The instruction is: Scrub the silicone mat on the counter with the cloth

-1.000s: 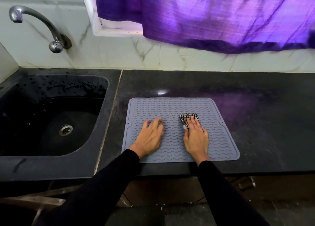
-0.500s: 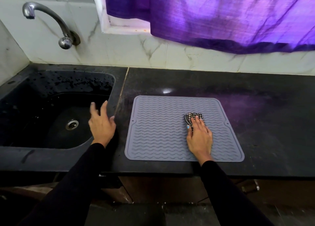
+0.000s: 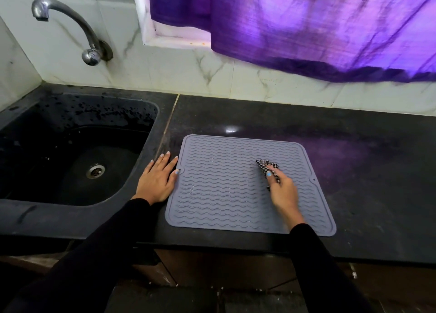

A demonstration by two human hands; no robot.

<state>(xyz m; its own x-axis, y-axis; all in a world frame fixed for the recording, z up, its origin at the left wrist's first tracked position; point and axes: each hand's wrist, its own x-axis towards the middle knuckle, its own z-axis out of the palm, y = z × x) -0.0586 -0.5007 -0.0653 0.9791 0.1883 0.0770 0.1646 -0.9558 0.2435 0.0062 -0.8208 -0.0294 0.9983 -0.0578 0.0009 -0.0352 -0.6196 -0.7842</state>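
Observation:
A grey silicone mat (image 3: 224,185) with wavy ridges lies flat on the black counter (image 3: 365,182). On its right half sits a small black-and-white checked cloth (image 3: 271,166), bunched up. My right hand (image 3: 282,192) is over it, turned partly on its side, and pinches the cloth between thumb and fingers against the mat. My left hand (image 3: 157,178) lies flat with straight fingers on the counter just left of the mat. Its thumb touches the mat's left edge.
A black sink (image 3: 70,156) with a metal drain is set into the counter on the left, wet with droplets. A chrome tap (image 3: 70,27) sticks out of the marble wall above it. A purple curtain (image 3: 306,24) hangs over the back wall.
My left hand left the mat, swung out over the sink rim, and now rests flat at the mat's left edge. My right hand turned from flat to gripping the cloth.

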